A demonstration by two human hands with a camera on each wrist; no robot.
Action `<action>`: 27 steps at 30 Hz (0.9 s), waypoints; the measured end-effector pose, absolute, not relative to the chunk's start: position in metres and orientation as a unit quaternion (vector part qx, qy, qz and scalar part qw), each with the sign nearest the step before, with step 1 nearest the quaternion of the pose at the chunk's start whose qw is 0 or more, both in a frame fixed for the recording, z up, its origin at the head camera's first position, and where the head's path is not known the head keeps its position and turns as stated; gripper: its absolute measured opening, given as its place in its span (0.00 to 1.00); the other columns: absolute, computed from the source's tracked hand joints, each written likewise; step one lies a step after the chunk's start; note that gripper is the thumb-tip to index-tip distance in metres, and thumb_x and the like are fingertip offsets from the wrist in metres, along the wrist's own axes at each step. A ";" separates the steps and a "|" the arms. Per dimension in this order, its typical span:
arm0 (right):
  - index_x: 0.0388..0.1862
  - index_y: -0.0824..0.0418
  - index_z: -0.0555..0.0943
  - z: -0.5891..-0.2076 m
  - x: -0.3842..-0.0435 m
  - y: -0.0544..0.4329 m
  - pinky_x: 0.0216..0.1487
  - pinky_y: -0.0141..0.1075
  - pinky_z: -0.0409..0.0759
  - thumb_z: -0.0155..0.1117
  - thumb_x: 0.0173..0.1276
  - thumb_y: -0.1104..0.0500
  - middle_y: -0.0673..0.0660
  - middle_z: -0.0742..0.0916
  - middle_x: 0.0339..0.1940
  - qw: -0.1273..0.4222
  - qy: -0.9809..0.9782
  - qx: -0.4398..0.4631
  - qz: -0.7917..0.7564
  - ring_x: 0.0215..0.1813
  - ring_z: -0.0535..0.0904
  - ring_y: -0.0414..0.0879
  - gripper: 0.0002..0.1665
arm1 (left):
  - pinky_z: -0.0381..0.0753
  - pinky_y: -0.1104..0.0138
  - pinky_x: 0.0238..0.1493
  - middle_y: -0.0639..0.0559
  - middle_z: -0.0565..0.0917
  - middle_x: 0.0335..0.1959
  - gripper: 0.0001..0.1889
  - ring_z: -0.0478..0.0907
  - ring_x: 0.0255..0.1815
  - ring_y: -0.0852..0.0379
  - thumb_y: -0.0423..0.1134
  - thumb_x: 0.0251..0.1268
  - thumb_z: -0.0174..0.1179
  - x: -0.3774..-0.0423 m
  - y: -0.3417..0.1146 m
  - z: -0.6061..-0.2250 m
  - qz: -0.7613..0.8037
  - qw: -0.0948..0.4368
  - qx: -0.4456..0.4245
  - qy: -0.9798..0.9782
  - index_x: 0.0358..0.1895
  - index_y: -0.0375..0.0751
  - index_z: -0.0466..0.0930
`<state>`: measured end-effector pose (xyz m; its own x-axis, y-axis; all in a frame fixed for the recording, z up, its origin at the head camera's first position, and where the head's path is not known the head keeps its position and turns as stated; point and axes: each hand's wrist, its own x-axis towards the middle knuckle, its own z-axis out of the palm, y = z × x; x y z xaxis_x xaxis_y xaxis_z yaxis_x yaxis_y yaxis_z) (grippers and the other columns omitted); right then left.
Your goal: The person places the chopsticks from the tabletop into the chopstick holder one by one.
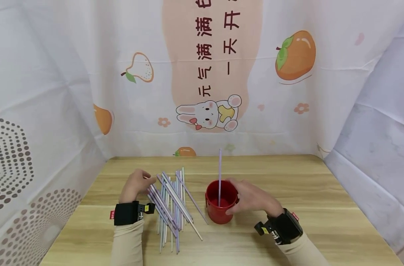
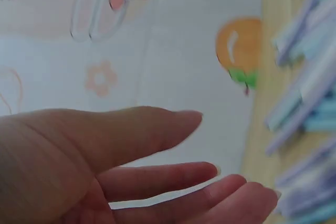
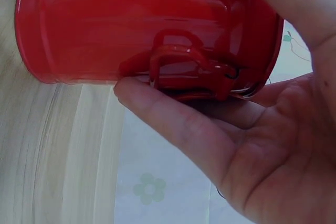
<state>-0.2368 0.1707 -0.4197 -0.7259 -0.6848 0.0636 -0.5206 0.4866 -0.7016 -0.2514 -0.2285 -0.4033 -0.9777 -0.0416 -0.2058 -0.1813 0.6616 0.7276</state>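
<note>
A loose pile of thin pastel sticks [image 1: 178, 198], in purple, white and pale blue, lies on the table left of a small red bucket [image 1: 218, 215]. One purple stick [image 1: 220, 166] stands in the bucket, its upper part rising above the rim. At the pile's upper left is my left hand [image 1: 135, 184]; in the left wrist view its thumb and fingers [image 2: 142, 129] are apart with nothing between them. My right hand [image 1: 253, 196] holds the bucket by its right side. The right wrist view shows the fingers around the red wall [image 3: 115, 30], beside a wire handle loop [image 3: 178, 51].
The wooden table [image 1: 308, 210] carries the pile and the bucket. Behind it hangs a white printed cloth [image 1: 268, 144], with more cloth at the left [image 1: 49, 122] and right sides. Each wrist wears a black strap with a small camera.
</note>
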 end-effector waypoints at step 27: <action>0.67 0.65 0.71 -0.419 -0.239 0.170 0.57 0.46 0.87 0.84 0.52 0.52 0.56 0.88 0.57 0.108 0.854 -0.356 -0.364 0.58 0.85 0.57 0.47 | 0.81 0.67 0.20 0.40 0.85 0.17 0.11 0.84 0.15 0.56 0.30 0.59 0.66 -0.267 -0.249 -0.457 0.356 0.081 -0.150 0.919 0.37 0.22 0.77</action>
